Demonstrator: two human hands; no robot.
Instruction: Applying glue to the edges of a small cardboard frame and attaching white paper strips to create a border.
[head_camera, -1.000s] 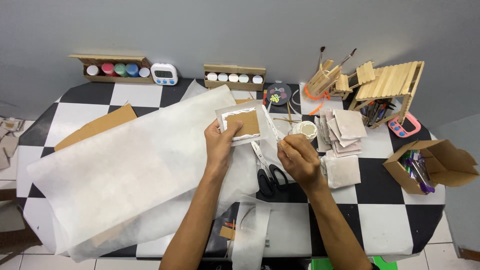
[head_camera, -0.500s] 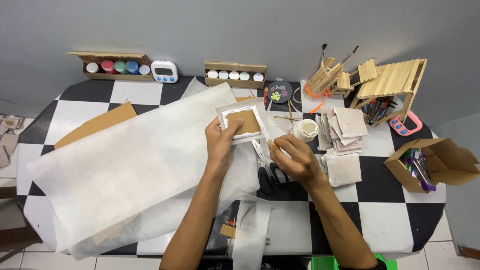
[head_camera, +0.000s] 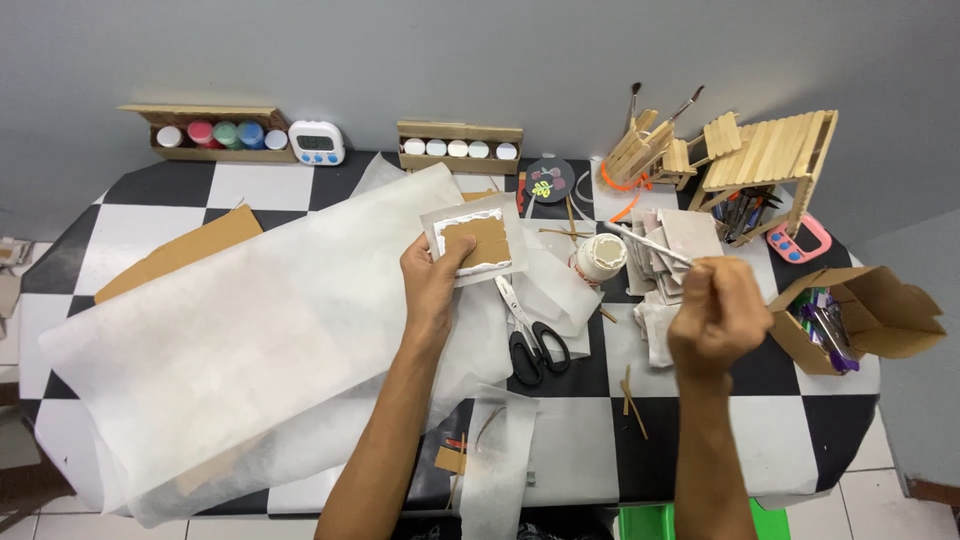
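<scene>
**Craft table, a card square in one hand, a stick in the other**

A black-and-white chequered table (head_camera: 250, 190) stands against a plain grey wall, a wide sheet of thin white paper (head_camera: 250, 340) draped over its left half. The left hand (head_camera: 432, 280) pinches a brown card square (head_camera: 478, 242) edged in white paper, held near the middle of the table. The right hand (head_camera: 715, 315) — raised, fist closed — grips a thin white stick (head_camera: 650, 243) over a small glue pot (head_camera: 600, 258). Scissors (head_camera: 530, 335) lie between the forearms.

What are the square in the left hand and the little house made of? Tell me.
The square looks like matte brown cardboard under thin white paper or fabric, with the edges folded over. The little house looks like bare pale wooden craft sticks, its slats side by side.
</scene>
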